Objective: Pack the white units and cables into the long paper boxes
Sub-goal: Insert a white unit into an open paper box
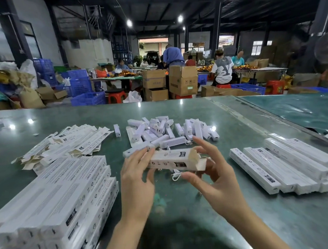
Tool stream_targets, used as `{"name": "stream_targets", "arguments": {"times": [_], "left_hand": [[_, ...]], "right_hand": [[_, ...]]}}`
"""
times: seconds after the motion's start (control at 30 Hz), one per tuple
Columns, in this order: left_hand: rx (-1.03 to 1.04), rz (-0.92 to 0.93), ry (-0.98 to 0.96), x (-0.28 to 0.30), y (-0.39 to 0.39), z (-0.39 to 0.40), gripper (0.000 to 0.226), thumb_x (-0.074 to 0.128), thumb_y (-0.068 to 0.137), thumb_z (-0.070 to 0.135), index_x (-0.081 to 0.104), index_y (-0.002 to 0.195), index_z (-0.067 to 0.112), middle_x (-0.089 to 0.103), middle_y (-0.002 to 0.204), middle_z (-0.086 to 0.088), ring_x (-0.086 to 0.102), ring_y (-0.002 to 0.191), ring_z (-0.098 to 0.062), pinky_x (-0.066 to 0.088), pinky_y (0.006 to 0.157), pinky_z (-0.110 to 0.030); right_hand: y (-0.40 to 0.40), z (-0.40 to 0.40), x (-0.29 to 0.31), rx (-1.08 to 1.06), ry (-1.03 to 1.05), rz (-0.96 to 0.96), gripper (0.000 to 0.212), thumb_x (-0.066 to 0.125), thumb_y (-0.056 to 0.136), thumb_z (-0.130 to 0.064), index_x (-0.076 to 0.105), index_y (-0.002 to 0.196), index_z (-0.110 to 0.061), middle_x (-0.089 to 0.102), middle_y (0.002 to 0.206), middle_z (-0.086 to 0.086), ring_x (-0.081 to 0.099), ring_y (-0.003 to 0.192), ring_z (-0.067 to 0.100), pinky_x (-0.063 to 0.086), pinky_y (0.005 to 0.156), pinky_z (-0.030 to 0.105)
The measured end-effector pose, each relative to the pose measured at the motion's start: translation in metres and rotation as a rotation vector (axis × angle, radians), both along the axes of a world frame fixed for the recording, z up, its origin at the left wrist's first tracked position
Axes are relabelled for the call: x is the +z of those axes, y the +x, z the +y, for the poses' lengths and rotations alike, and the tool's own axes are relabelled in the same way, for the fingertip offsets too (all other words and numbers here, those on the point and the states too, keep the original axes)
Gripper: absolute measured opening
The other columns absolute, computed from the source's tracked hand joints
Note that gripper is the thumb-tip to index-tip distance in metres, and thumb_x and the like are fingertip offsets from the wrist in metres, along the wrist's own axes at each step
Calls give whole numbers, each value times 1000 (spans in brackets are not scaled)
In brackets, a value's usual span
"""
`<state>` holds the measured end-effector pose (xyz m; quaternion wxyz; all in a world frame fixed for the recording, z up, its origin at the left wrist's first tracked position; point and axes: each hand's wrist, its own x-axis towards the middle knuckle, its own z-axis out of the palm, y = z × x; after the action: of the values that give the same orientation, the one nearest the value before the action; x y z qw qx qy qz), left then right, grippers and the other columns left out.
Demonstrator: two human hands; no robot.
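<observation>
Above the green table (166,212) I hold a long paper box (173,160) level, its right end flap open. My left hand (138,177) grips the box's left part between thumb and fingers. My right hand (212,171) is at the open end, thumb under the box and fingers raised over the flaps. A white cable (176,176) dangles just below the box. A heap of white units (165,131) lies right behind the box. Whether a unit is inside the box is hidden.
Flat unfolded boxes (70,143) are piled at the back left. A big stack of closed boxes (54,207) fills the near left, and another row of closed boxes (284,166) lies at the right. People work at tables beyond the far edge.
</observation>
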<state>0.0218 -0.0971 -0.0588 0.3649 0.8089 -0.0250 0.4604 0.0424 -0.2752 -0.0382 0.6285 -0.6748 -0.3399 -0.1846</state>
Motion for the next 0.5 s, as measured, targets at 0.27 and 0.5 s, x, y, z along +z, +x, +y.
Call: {"name": "stream_targets", "arguments": {"times": [0.27, 0.5], "left_hand": [[49, 88, -327, 3, -3, -24, 70, 72, 82, -4, 40, 142, 12, 39, 136, 0, 33, 135, -17, 25, 115, -28], [-405, 465, -893, 15, -6, -49, 50, 58, 75, 62, 72, 82, 15, 74, 72, -4, 65, 58, -10, 46, 50, -21]], "right_hand": [[3, 4, -7, -291, 105, -108, 20, 74, 82, -13, 68, 98, -23, 68, 91, -7, 64, 81, 15, 51, 68, 33], [4, 9, -16, -368, -66, -294, 30, 77, 73, 6, 64, 92, -14, 58, 90, -1, 56, 79, 4, 41, 73, 10]]}}
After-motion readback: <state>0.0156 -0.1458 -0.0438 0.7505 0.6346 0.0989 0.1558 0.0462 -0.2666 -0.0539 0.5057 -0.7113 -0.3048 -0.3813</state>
